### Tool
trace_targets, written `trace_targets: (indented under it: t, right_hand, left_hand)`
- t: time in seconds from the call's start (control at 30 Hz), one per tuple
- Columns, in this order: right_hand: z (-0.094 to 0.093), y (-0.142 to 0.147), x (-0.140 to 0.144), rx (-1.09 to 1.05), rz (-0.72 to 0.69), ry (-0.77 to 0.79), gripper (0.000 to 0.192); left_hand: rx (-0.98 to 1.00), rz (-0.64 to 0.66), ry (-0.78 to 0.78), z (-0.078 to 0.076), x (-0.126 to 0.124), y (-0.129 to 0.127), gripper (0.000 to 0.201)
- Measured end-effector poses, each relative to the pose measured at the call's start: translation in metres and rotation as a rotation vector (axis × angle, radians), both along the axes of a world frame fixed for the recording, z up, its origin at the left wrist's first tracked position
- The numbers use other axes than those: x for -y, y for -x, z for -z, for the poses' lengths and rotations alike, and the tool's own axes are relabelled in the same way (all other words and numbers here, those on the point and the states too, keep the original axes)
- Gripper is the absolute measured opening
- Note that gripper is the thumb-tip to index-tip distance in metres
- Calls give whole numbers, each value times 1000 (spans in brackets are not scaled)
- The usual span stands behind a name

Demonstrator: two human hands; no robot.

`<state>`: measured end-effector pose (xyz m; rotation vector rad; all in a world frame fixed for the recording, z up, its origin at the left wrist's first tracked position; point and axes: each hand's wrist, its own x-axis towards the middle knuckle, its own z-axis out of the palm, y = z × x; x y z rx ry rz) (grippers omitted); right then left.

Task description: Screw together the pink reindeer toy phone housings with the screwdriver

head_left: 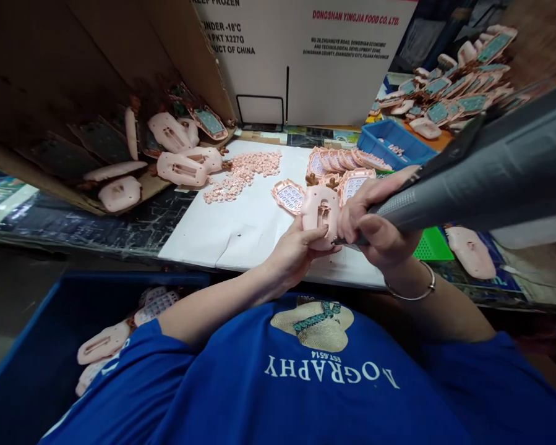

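Head view: both hands meet on one pink shell at centre frame.

I see the left hand [296, 247] reaching up from lower centre, fingers pinched around the pink plastic shell [321, 213]. The right hand [375, 225], bracelet at the wrist, is wrapped tight around a grey power screwdriver [482, 179] angled in from the right, tip at the shell. Underneath lies a white sheet [240, 222]; a cardboard box [73, 93] of shells fills the upper left.
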<state>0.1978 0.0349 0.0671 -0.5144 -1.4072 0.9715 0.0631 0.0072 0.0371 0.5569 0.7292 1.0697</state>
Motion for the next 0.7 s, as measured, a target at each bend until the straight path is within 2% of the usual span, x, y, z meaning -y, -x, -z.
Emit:
trace_targets:
  t: [0.1, 0.2, 0.33, 0.43, 0.5, 0.57, 0.63, 0.7]
  right_hand:
    - [-12, 2, -5, -139, -139, -138, 19]
    - [-25, -11, -3, -102, -255, -179, 27]
    - [-37, -31, 7, -51, -179, -95, 29]
    - [-42, -37, 12, -18, -219, -7, 33]
    - [-46, -41, 11, 0, -233, -43, 31]
    - [-48, -47, 3, -44, -124, -134, 25]
    - [-46, -59, -12, -107, 104, -225, 21]
    - [-34, -75, -36, -120, 345, -242, 21]
  left_hand:
    - [18, 82, 5, -1, -1, 0, 36]
    - [26, 117, -24, -7, 0, -3, 37]
    - [-3, 88, -54, -14, 0, -12, 42]
    - [-30, 82, -16, -9, -4, -19, 40]
    - [-43, 64, -1, -4, -8, -20, 43]
    - [-45, 23, -26, 0, -13, -18, 48]
    - [-39, -11, -81, 2, -16, -14, 51]
    - [-37, -3, -130, 1, -17, -9, 49]
